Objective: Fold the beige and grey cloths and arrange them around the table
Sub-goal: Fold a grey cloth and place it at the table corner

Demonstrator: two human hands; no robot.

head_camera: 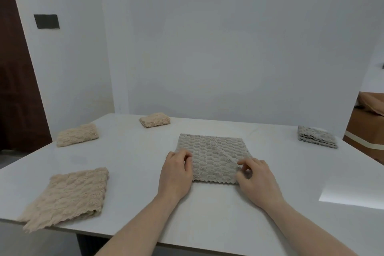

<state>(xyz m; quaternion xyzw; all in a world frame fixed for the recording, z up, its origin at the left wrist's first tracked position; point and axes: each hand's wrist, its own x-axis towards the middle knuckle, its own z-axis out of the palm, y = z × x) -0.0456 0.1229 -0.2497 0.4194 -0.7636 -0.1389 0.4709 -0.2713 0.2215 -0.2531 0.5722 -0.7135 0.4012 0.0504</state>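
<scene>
A grey cloth lies flat in the middle of the white table, folded over with its zigzag edge toward me. My left hand pinches its left edge with curled fingers. My right hand pinches the cloth's near right corner. A folded beige cloth sits at the far left, and a second folded one at the far edge. A larger, half-folded beige cloth lies at the near left, overhanging the table edge. A folded grey cloth rests at the far right.
White walls stand close behind the table. A dark brown door is at the left, with a black wall plate beside it. Brown furniture stands beyond the table's right side. A bright patch of light falls on the near right tabletop.
</scene>
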